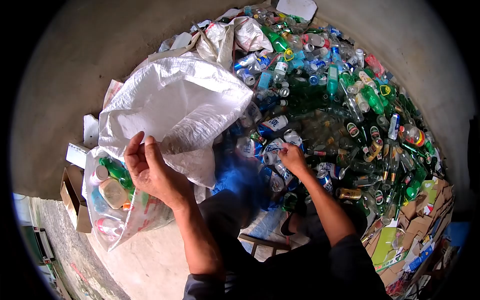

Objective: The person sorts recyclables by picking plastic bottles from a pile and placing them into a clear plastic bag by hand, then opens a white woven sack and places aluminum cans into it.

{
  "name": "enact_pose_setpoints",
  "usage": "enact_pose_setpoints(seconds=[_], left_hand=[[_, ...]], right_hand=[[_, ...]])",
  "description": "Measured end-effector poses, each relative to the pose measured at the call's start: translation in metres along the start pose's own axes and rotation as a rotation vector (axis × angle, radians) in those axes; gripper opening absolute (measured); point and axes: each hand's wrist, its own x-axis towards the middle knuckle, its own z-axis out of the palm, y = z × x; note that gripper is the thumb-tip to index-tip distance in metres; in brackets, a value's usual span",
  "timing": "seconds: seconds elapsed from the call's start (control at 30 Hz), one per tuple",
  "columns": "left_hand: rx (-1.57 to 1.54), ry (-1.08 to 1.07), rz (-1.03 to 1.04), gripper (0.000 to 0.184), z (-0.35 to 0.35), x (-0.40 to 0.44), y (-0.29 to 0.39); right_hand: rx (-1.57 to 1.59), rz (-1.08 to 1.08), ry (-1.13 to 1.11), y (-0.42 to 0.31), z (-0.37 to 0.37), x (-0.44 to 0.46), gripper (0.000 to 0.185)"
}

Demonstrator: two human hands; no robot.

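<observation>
My left hand is raised in front of the big white woven sack, fingers loosely bent and apart, with nothing visible in it. The sack's mouth gapes wide. My right hand reaches into the heap, its fingers closed at the edge of a blue and white drink can; part of the grip is hidden. More such cans lie around it, among them one can just above. Between my hands is a smeared blue shape that I cannot make out.
A second sack with plastic bottles stands at the left, beside a cardboard box. Green glass bottles and plastic bottles spread to the right. Flattened cardboard lies at lower right. A curved wall encloses the heap.
</observation>
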Motion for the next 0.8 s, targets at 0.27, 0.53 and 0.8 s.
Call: enact_pose_setpoints(seconds=[0.27, 0.53, 0.8], left_hand=[[0.055, 0.023, -0.11, 0.018, 0.019, 0.014, -0.002], [-0.085, -0.027, -0.203, 0.013, 0.019, -0.01, -0.035], [0.02, -0.022, -0.175, 0.013, 0.019, -0.013, -0.03]], right_hand=[[-0.423, 0.001, -0.362, 0.057, 0.072, -0.041, 0.057], [-0.688, -0.394, -0.214, 0.045, 0.091, -0.005, 0.063], [-0.89, -0.399, -0.318, 0.065, 0.1, -0.007, 0.057]])
